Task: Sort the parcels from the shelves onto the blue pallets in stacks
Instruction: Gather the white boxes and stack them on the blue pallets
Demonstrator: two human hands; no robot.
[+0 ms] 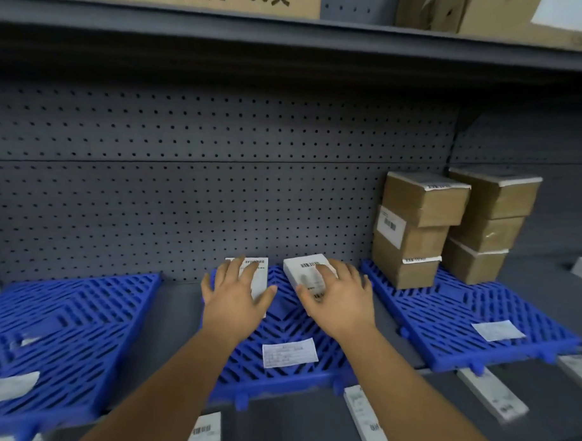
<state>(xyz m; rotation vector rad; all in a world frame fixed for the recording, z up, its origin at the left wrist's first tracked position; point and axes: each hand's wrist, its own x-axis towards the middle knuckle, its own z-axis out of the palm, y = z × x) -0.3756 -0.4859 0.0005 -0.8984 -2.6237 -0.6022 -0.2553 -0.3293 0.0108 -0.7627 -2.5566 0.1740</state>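
Blue slatted plastic pallets line a grey metal shelf (181, 302) backed by perforated panel: the left blue pallet (65, 328) bears only pale scraps, blurred past reading. On the middle blue pallet (279, 332), a person's left hand (236, 294) lies with fingers spread and fairly straight over a flat white labelled parcel (259, 275), pressing rather than gripping it. Just beside, the right hand (338, 299) covers a second small white barcoded parcel (306, 270), fingers splayed across its top and thumb at its near edge; whether it truly grips is hard to tell. A white paper label (289, 352) lies nearer the front edge. On the right blue pallet (477, 312), two stacks of brown taped cardboard boxes (448, 225) stand three high against the back panel.

Both white parcels are thin and smooth, so either could slide across the slats or catch an edge in a gap if pushed unevenly. The nearer brown stack sits slightly staggered and could topple if bumped. Much of each white parcel is hidden under the hands, label text is illegible, and the grey items along the front edge are cut off.
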